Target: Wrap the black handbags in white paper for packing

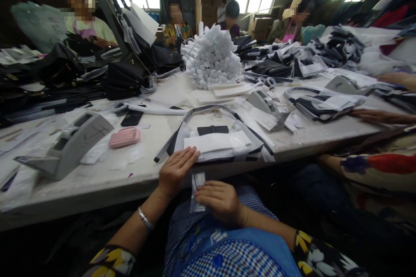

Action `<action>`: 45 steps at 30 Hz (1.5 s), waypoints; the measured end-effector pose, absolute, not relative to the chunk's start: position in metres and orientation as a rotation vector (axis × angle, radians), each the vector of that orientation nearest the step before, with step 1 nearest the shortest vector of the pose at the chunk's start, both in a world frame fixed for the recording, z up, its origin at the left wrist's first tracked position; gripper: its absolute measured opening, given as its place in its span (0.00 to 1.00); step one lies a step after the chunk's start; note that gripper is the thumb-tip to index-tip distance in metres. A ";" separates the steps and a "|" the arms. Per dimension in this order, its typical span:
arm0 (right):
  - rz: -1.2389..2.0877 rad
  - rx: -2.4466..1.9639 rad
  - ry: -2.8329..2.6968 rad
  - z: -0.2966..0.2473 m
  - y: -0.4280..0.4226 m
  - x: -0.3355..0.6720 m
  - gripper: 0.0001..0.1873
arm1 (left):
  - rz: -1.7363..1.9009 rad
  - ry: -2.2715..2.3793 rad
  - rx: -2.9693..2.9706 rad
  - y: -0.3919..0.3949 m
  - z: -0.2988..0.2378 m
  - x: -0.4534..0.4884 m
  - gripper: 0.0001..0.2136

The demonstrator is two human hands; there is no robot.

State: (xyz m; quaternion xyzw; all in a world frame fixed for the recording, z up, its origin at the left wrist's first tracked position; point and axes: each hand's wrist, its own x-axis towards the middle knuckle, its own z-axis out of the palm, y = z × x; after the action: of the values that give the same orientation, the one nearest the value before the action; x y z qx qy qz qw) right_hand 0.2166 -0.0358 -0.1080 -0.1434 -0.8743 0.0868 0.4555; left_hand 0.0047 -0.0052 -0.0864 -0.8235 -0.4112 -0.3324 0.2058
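My left hand lies open, fingers straight, at the near edge of a dark bag [212, 130] with arched straps and smooth white paper, at twelve o'clock. My right hand [221, 201] covers a shiny plastic packet [197, 205]; I cannot tell whether it grips. At ten: a ribbed pink case [125, 137], then an angular grey tape dispenser [76, 145].

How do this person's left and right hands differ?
The left hand rests against the wrapped bundle; the right hand is lower, over the lap, fingers on a pale packet. The left wrist wears a silvery bracelet; the right wrist shows none. Both are bare.
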 end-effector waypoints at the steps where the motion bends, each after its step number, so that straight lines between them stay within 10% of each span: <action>1: 0.240 -0.366 -2.154 -0.103 -0.040 0.216 0.15 | -0.933 -1.149 -2.284 -0.005 -0.087 0.006 0.22; 21: 0.407 -1.212 -2.209 -0.019 0.076 0.184 0.03 | -1.147 -1.139 -2.268 -0.011 -0.090 0.009 0.15; 40: 0.727 -1.446 -2.515 -0.009 0.132 0.173 0.22 | -0.805 -1.263 -2.405 -0.014 -0.066 0.011 0.19; 45: 0.725 -1.349 -2.445 -0.011 0.138 0.178 0.08 | -0.820 -1.126 -2.357 0.007 -0.072 0.004 0.17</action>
State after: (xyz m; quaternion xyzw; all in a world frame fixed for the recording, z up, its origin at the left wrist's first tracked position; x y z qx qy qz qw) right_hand 0.1783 0.1380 -0.0111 -0.4637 -0.8405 0.2493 0.1277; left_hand 0.0037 0.0068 -0.0718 -0.8435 -0.4028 -0.2934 0.2005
